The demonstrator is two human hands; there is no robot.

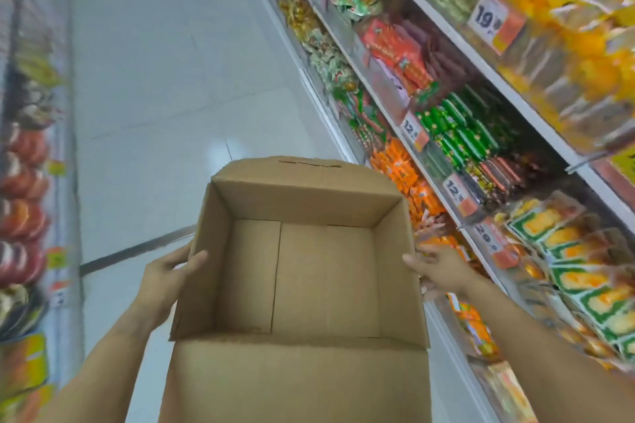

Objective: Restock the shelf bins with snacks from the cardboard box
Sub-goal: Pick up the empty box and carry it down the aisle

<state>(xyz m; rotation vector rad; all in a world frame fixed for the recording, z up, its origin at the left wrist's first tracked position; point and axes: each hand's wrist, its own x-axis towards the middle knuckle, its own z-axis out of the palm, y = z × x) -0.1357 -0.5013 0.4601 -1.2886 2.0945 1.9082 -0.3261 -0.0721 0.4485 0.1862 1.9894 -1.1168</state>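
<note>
The cardboard box [302, 271] sits in the middle of the view, held up above the pale tiled floor [165, 79] of a shop aisle, open at the top with its inside showing only bare cardboard and the seam of the bottom flaps. One flap stands out from the far rim of the box and a wider flap folds toward the person from the near rim. The left hand [170, 271] grips the left wall of the box, thumb hooked over the rim and lying on the inner face, the other fingers curled against the outside. The right hand [436, 268] holds the right wall of the box, thumb resting at the rim and the fingers spread along the outer side. To the right of the box runs a shelf [395, 113] with several tiers packed with snacks: orange packets [398, 165] just beyond the box's far right corner, green packets [457, 134] on the tier above them, and yellow-and-green packs [567, 251] beyond the right hand. Price tags [494, 19] hang along the shelf edges. To the left of the box, across the floor, stands another, blurred rack of goods [24, 182].
</note>
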